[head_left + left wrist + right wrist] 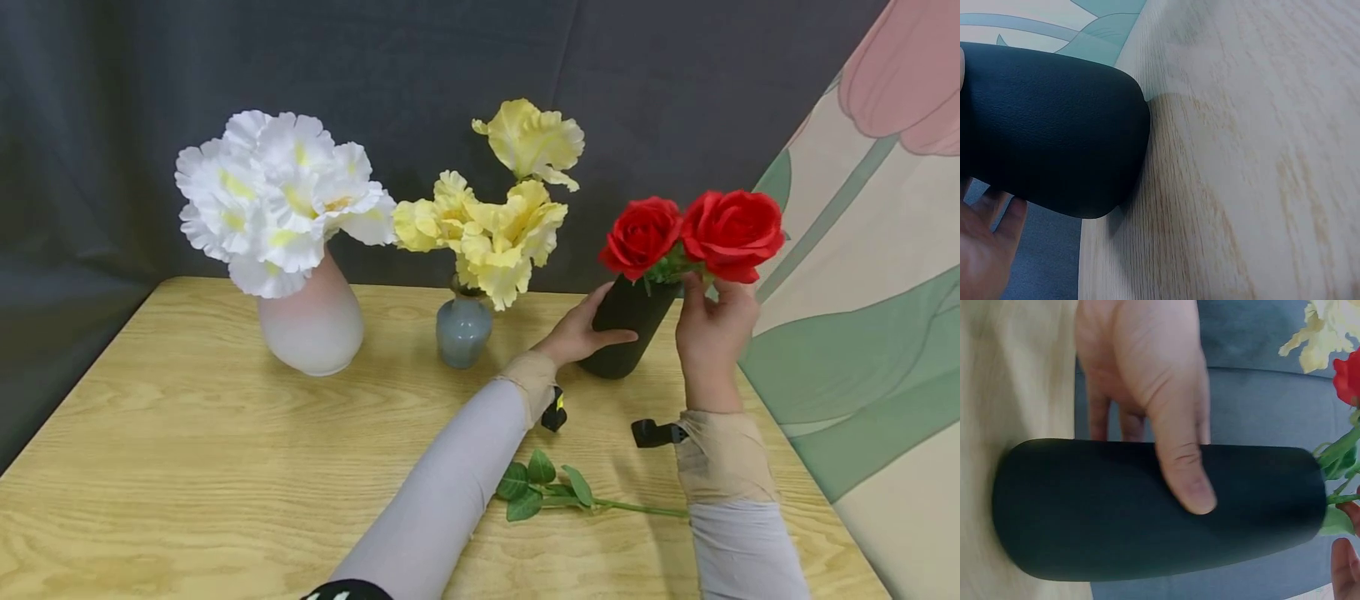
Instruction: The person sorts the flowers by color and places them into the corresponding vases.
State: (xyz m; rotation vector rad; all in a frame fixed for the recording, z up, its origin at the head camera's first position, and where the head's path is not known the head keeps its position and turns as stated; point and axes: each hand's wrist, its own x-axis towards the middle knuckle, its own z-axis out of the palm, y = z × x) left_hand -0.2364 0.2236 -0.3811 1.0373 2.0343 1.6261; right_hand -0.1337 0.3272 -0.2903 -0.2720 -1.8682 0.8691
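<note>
A black vase (pixel 633 321) stands at the right of the table, holding two red roses, one larger (pixel 735 233) and one smaller (pixel 642 236). My left hand (pixel 579 335) grips the vase from its left side; in the right wrist view the thumb (pixel 1186 469) lies across the vase's dark wall and the other fingers go behind it. At the vase mouth, my right hand (pixel 714 333) pinches the larger rose just under its bloom. Green stems (pixel 1340 445) run into the vase opening in the right wrist view, with the right fingertips (pixel 1342 565) beside them.
A leafy green stem (pixel 558 493) lies on the wooden table (pixel 225 467) between my forearms. Left of the black vase stand a small blue-grey vase (pixel 463 333) with yellow flowers and a pink-white vase (pixel 315 333) with white flowers. A dark curtain (pixel 420 50) hangs behind.
</note>
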